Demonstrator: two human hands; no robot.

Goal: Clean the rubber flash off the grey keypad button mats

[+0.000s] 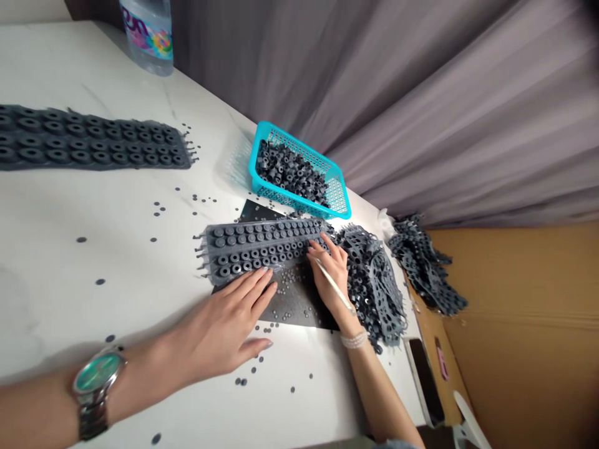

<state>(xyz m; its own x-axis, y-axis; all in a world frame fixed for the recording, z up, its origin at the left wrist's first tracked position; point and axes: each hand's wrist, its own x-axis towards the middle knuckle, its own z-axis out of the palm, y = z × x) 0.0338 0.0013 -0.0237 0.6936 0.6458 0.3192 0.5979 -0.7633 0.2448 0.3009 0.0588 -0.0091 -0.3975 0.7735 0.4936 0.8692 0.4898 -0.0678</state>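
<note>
A dark grey rubber sheet [262,244] with rows of round, holed bushings lies across a black mat [299,299]. Stretched out, the fingers of my left hand [229,318] rest on its near edge, with the thumb apart. My right hand [330,274] is closed around a slim white pen-like stick [334,285], at the sheet's right part. The stick's tip is hidden by the fingers. Small dark discs [292,284] lie scattered on the mat. Right of this hand is a heap of loose bushings and torn, holed rubber webbing [381,287].
Behind the mat stands a turquoise basket [344,196] holding many loose bushings. Another rubber sheet [84,140] lies at the left. A water bottle [150,37] stands at the far edge. A phone [425,380] lies at the right, beyond it a cardboard surface [528,299].
</note>
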